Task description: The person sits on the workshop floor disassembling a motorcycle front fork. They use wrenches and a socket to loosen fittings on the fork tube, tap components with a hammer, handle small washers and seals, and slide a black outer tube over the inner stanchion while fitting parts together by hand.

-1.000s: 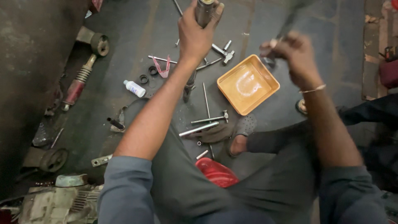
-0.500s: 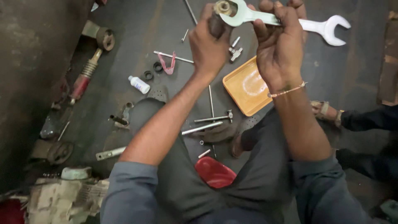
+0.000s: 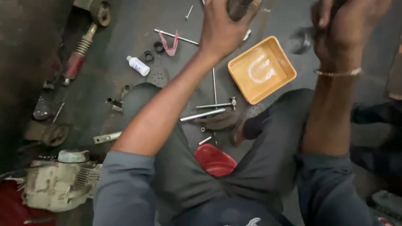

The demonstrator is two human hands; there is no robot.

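Observation:
My left hand point(image 3: 222, 33) is raised at the top centre and closed around a dark cylindrical metal part point(image 3: 238, 7) that runs off the top edge. At the top right, my right hand point(image 3: 347, 29) grips the handle of a silver wrench point(image 3: 299, 40). The wrench's blurred end shows just left of that hand, apart from the metal part. A thin bracelet circles my right wrist. Both hands hang above an orange square tray point(image 3: 278, 79) that lies on the dark floor.
On the floor lie a red shock absorber point(image 3: 77, 58), a small white bottle point(image 3: 138, 65), a pink clip point(image 3: 169, 44), black rings, and metal rods and bolts point(image 3: 203, 114). A red stool point(image 3: 214, 161) is under me. A dirty engine point(image 3: 58, 182) sits lower left. Another person's dark-clothed limb point(image 3: 377, 113) is at right.
Half a second ago the wrench sat on the part in my left hand. Now my right hand has swung right with the wrench, away from the part, and the view has moved closer.

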